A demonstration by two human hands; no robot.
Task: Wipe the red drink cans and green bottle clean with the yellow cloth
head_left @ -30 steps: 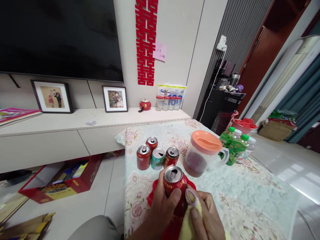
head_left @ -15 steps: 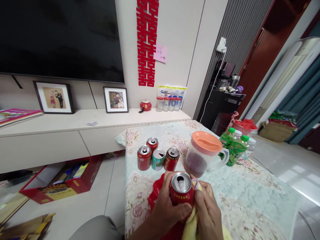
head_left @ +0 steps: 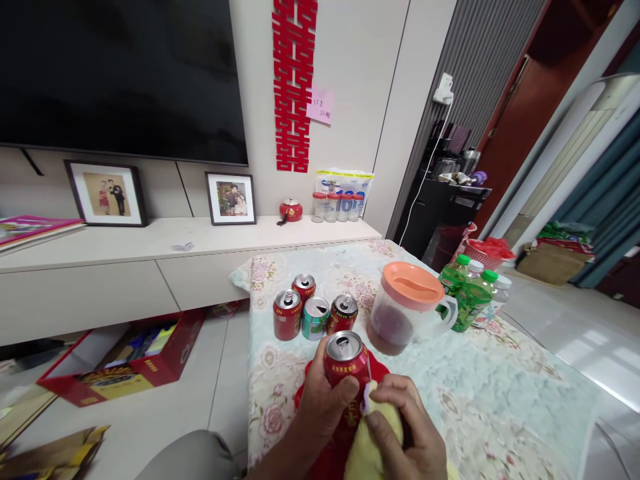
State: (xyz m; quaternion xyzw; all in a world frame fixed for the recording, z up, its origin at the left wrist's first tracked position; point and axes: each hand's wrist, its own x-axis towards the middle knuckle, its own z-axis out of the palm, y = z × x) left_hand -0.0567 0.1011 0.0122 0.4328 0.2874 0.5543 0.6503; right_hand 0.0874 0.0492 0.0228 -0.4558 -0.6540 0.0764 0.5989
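My left hand (head_left: 320, 407) is wrapped round a red drink can (head_left: 345, 363), held upright with its opened silver top showing. Bunched in my right hand (head_left: 407, 427) is a yellow cloth (head_left: 373, 440) with a pale purple edge, which meets the can's lower right side. Beneath both hands lies a red dish (head_left: 380, 370), mostly hidden. Just beyond them stand a green can (head_left: 315, 320), a red can with a black rim (head_left: 343, 315), and two more red cans (head_left: 287, 317), (head_left: 304, 287).
A pitcher with an orange lid (head_left: 413, 287) stands behind my right hand on the flowered tablecloth (head_left: 500, 387). Green-capped bottles (head_left: 473, 300) are at the right. Beyond, a white cabinet (head_left: 225, 240) carries photo frames and jars. A red box (head_left: 165, 360) sits on the floor.
The held can has moved left and tilts differently, showing more of its side. My right hand and the cloth have shifted down from its upper side to its lower right side.
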